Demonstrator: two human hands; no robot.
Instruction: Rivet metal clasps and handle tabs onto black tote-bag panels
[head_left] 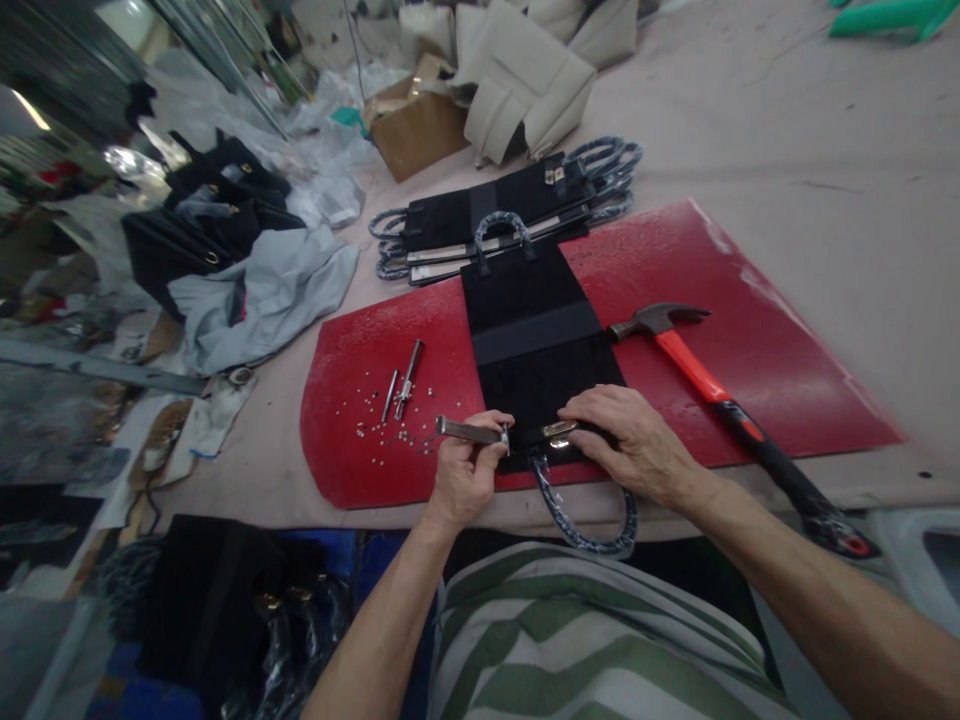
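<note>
A black bag panel [525, 290] with wrapped handles at both ends lies across a red board [675, 400]. My left hand [469, 465] is closed around a metal punch tool [471, 431], tilted sideways near the panel's front edge. My right hand [626, 440] pinches the same edge, fingers at a gold-coloured metal fitting [559, 430]. The near wrapped handle [585, 540] hangs over the board's front edge. Left of the panel lie a metal rod [389, 396], a second punch tool [409, 380] and several tiny metal pieces [405, 435].
A hammer [694, 365] with a red and black handle lies to the right. Behind are stacked black panels [450, 222], a cardboard box [416, 130] and beige bags [525, 80]. Grey cloth [262, 290] and black bags [165, 250] sit at the left.
</note>
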